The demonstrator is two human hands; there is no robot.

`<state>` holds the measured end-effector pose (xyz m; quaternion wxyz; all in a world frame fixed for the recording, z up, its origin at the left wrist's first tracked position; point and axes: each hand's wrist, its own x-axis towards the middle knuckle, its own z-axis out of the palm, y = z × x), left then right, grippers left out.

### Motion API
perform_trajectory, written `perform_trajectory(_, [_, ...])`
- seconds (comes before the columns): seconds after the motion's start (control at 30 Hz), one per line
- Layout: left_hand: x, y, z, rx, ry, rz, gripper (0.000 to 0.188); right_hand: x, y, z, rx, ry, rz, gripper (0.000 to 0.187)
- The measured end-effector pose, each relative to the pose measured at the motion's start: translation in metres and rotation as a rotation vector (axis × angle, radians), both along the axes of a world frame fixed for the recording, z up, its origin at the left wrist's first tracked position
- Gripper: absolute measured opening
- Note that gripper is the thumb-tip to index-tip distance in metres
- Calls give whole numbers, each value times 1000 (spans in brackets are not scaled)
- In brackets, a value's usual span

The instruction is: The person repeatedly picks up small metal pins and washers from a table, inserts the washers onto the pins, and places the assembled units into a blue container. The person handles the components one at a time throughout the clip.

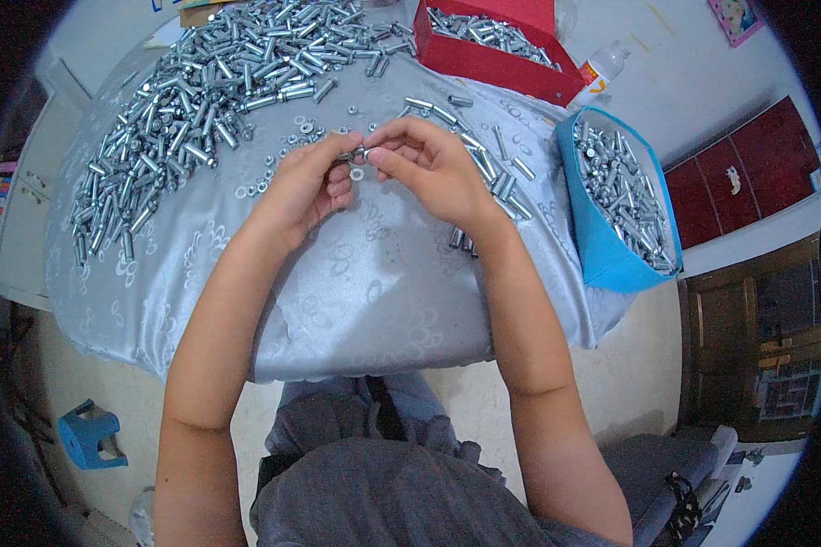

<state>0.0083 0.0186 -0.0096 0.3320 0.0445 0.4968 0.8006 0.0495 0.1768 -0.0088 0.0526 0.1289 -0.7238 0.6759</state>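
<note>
My left hand point(306, 187) is closed around a short silver expansion bolt point(345, 157), which lies crosswise between thumb and fingers. At the bolt's right end, the thumb and forefinger of my right hand point(433, 169) are pinched together on a small ring-like metal piece. My fingertips cover much of both. Loose washers point(308, 128) and nuts lie on the cloth just beyond my left hand. Beside and beyond my right hand lie several metal sleeves and bolts point(523, 168); a few more show beneath my right wrist.
A large heap of silver expansion bolts point(201, 100) spreads over the table's left and far side. A red box point(497, 64) of metal parts stands at the back, near a clear bottle point(604, 66). To the right is a blue fabric bin point(616, 264) full of bolts. Silvery patterned tablecloth point(374, 314) covers the table.
</note>
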Motion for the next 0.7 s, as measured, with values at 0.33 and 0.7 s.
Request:
perform_trajectory(0.33, [5, -2, 4, 7, 30, -122, 19, 1, 3, 3, -88, -38, 62, 16])
perform_trajectory(0.7, [12, 2, 5, -28, 55, -129, 35, 7, 4, 11, -124, -134, 136, 19])
